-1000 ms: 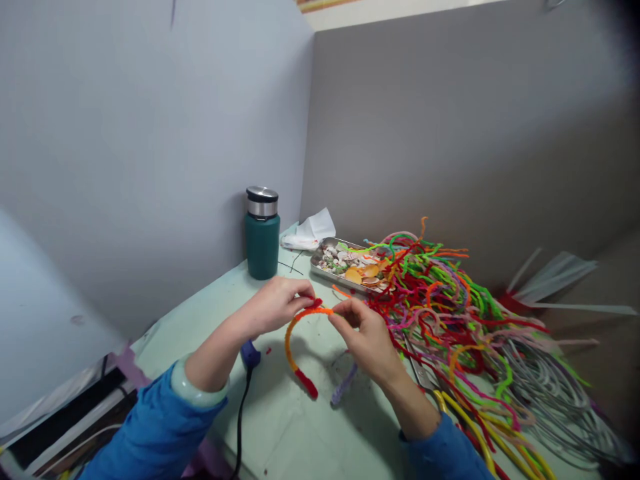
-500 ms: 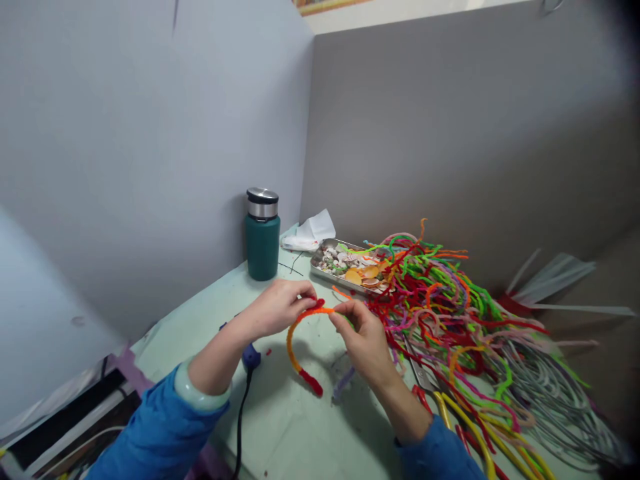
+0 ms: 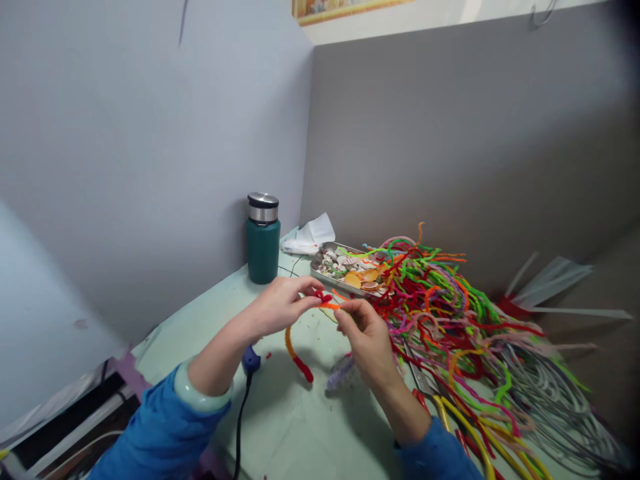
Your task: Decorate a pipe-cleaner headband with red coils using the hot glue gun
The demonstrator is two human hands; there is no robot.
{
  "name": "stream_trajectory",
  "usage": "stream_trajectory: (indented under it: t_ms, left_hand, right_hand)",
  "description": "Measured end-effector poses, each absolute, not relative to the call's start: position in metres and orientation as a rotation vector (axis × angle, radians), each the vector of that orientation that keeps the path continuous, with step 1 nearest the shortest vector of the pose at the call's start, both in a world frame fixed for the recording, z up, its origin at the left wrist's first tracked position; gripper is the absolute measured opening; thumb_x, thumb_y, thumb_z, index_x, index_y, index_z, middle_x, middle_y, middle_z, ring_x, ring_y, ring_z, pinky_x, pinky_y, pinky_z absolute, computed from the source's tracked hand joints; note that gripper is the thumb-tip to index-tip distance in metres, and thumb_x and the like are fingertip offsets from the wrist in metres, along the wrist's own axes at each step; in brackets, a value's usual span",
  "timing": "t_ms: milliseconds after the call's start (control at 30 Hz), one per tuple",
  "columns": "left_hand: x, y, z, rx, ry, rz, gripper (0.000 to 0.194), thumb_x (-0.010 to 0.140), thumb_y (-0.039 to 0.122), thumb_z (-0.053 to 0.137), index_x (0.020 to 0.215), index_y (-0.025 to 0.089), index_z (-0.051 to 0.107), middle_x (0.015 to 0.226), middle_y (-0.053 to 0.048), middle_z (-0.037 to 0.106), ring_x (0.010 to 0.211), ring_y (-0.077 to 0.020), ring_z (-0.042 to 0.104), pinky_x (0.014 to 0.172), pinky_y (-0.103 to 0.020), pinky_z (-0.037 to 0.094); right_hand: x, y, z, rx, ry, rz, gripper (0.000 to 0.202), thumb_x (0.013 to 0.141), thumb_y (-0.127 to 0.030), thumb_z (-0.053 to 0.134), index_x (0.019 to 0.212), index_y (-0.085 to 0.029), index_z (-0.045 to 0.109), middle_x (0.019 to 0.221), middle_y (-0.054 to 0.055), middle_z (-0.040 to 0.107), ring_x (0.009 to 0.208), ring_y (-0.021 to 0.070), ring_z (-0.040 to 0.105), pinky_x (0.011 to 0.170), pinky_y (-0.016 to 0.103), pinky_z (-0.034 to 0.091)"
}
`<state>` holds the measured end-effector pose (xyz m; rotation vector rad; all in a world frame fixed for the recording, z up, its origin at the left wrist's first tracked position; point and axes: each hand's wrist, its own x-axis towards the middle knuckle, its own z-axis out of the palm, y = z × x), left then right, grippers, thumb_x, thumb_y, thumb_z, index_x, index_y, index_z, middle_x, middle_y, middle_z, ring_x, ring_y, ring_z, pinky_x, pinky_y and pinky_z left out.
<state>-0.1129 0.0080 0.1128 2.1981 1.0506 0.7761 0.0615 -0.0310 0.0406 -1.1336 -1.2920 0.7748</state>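
Note:
My left hand (image 3: 280,305) pinches a fuzzy red and orange pipe cleaner (image 3: 295,353) between thumb and fingers. From under that hand its curved orange length hangs down, ending in a red tip above the table. Close by on the right, my right hand (image 3: 364,328) has thumb and forefinger closed on the orange end of the piece. Red loops show between the two hands. A fuzzy lilac piece (image 3: 341,375) lies below my right hand, partly covered by it.
A green bottle (image 3: 263,250) stands behind my left hand. Behind my hands is a metal tray (image 3: 320,272) of shells. Tangled coloured pipe cleaners (image 3: 440,300) spread rightward, near grey wires (image 3: 560,393) and yellow-handled pliers (image 3: 473,427). A blue plug (image 3: 251,360) with black cord lies left.
My left hand has moved slightly right, toward my right hand. The hanging curve now shows less of its length and has shifted a little up and left.

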Motion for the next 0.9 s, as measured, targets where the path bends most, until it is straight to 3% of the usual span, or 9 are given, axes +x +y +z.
stream_trajectory:
  t_ms: [133, 400, 633, 733, 900]
  left_hand:
    - [-0.116, 0.007, 0.114, 2.054, 1.067, 0.816, 0.044, 0.077, 0.037, 0.056, 0.118, 0.023, 0.057, 0.090, -0.003, 0.067, 0.056, -0.0097, 0.047, 0.051, -0.021, 0.033]
    - [-0.109, 0.003, 0.084, 1.799, 1.047, 0.908, 0.030, 0.078, 0.041, 0.053, 0.078, 0.014, 0.065, 0.067, -0.002, 0.059, 0.063, -0.0118, 0.049, 0.058, -0.022, 0.036]
    - [-0.098, -0.004, 0.071, 1.654, 1.069, 0.828, 0.028, 0.079, 0.040, 0.051, 0.070, 0.015, 0.058, 0.055, 0.005, 0.044, 0.049, -0.0081, 0.038, 0.048, -0.021, 0.028]
    - [-0.094, -0.006, 0.068, 1.668, 1.052, 0.856, 0.027, 0.078, 0.039, 0.053, 0.069, 0.014, 0.058, 0.060, 0.003, 0.048, 0.054, -0.0087, 0.039, 0.050, -0.021, 0.028]
    - [-0.090, -0.005, 0.064, 1.679, 0.965, 0.863, 0.026, 0.077, 0.037, 0.056, 0.084, 0.013, 0.065, 0.074, -0.002, 0.059, 0.065, -0.0118, 0.047, 0.058, -0.023, 0.034]
  right_hand:
    - [0.062, -0.033, 0.049, -1.101, -1.227, 0.807, 0.020, 0.079, -0.037, 0.060, 0.084, -0.018, 0.055, 0.072, -0.002, 0.054, 0.063, 0.0119, 0.050, 0.061, 0.024, 0.042]
    - [0.065, -0.031, 0.052, -1.087, -1.226, 0.922, 0.023, 0.076, -0.037, 0.062, 0.085, -0.017, 0.054, 0.074, -0.001, 0.054, 0.063, 0.0112, 0.049, 0.059, 0.025, 0.043]
    - [0.078, -0.031, 0.062, -1.166, -1.425, 1.042, 0.033, 0.077, -0.041, 0.062, 0.100, -0.019, 0.056, 0.098, 0.005, 0.059, 0.082, 0.0167, 0.055, 0.064, 0.028, 0.047]
    - [0.079, -0.031, 0.062, -1.213, -1.478, 0.915, 0.026, 0.078, -0.041, 0.060, 0.092, -0.019, 0.059, 0.096, 0.004, 0.060, 0.078, 0.0158, 0.055, 0.064, 0.027, 0.045]
    - [0.079, -0.028, 0.058, -1.218, -1.538, 0.771, 0.018, 0.080, -0.036, 0.057, 0.080, -0.018, 0.060, 0.084, 0.002, 0.059, 0.076, 0.0155, 0.055, 0.062, 0.026, 0.043]
